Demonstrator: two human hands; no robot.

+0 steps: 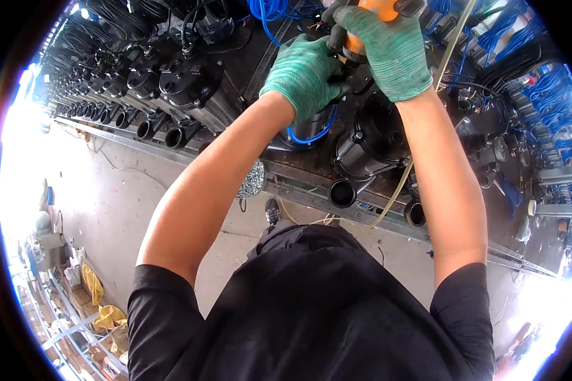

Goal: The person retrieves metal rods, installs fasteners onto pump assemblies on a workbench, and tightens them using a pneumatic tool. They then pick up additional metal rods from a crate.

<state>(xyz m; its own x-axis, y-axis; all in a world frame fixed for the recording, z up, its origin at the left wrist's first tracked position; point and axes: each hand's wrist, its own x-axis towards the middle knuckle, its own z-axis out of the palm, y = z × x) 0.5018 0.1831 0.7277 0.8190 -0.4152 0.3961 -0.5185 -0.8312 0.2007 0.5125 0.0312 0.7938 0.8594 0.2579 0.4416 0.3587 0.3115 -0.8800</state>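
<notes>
My right hand (388,54), in a green knit glove with dark fingertips, is wrapped round an orange-and-black power tool (380,9) at the top of the view. Just left of it, my gloved left hand (305,76) reaches over the bench with thumb and fingers apart, close to the tool's lower end. Beneath that hand a blue cable (311,138) loops over a dark pump body. A black pump (370,143) with a round outlet lies below my right hand. What the tool's tip touches is hidden.
Black pumps (190,82) line the bench to the left, outlets toward me. Coiled blue cables (550,95) hang at the right. A pale hose (400,184) crosses the bench edge (299,190). A container of small metal fasteners (253,180) hangs there. Shelving (76,324) stands lower left.
</notes>
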